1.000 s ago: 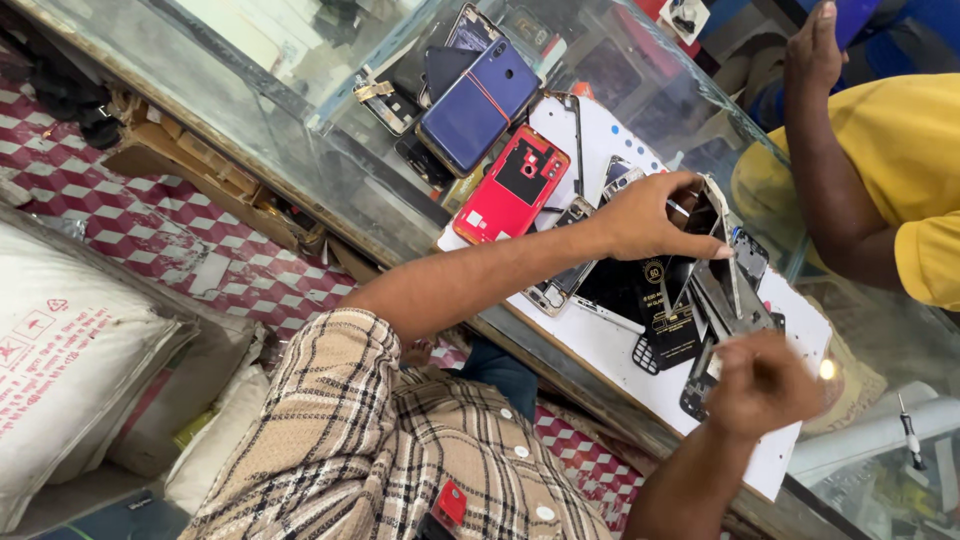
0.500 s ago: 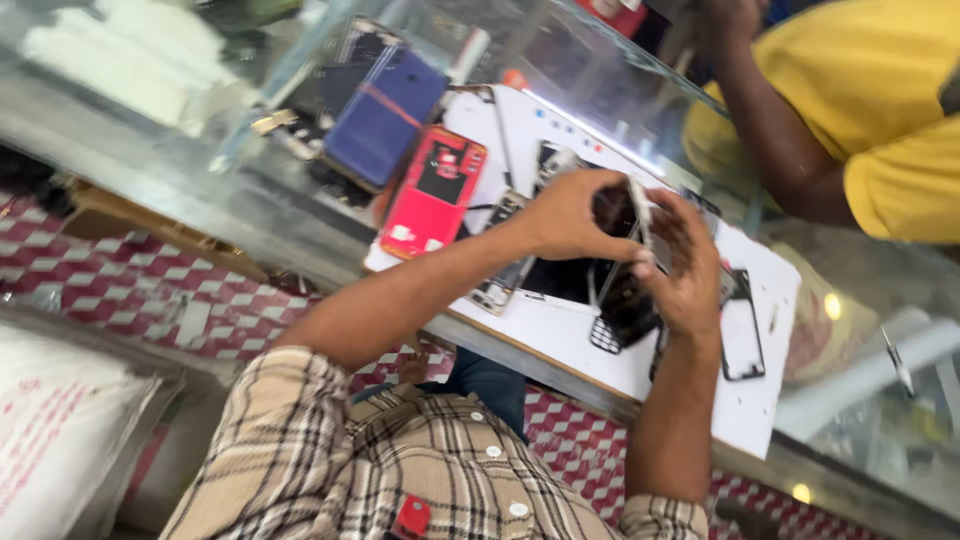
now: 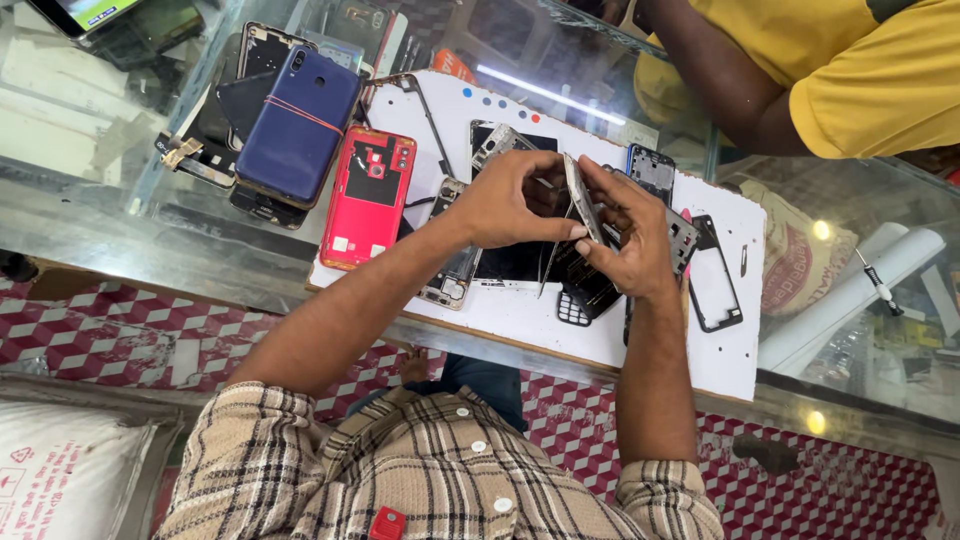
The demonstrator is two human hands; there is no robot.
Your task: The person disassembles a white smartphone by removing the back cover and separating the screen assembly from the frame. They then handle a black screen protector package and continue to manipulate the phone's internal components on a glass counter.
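- Our left hand (image 3: pixel 510 205) and right hand (image 3: pixel 628 235) meet over the white board (image 3: pixel 730 350), fingers of both closed on a thin phone frame (image 3: pixel 580 198) held edge-up between them; tweezers (image 3: pixel 550 262) hang from the left.
- At 9 o'clock of the hands lies a red phone back (image 3: pixel 368 198); at 10 o'clock a blue phone (image 3: pixel 298 125) bound by a rubber band.
- At 3 o'clock sits an empty black frame (image 3: pixel 716 275), with a screwdriver (image 3: pixel 878 280) farther out.
- The glass surface (image 3: pixel 120 215) carries everything; another person's arm in a yellow sleeve (image 3: pixel 880 80) leans in at 1 o'clock, a checked floor (image 3: pixel 100 335) below.
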